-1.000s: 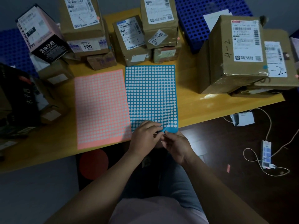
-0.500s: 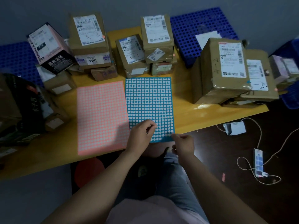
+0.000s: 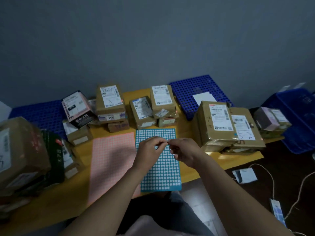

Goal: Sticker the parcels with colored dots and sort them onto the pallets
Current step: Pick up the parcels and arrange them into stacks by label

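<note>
brown cardboard parcels (image 3: 216,123) stand on the yellow wooden surface (image 3: 186,133) behind a blue dot-sticker sheet (image 3: 163,169); above it, left hand (image 3: 150,150) and right hand (image 3: 185,150) meet, each grip pinched together. blue perforated plastic pallet (image 3: 184,89) bears a white paper (image 3: 203,97).

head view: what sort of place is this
Probably a small parcel-sorting corner, perhaps a mailroom or stockroom. Labelled parcels are stacked on a yellow table, blue pallets lie behind it by the wall, and a pink sheet and a blue sheet of dot stickers lie in front.
</note>
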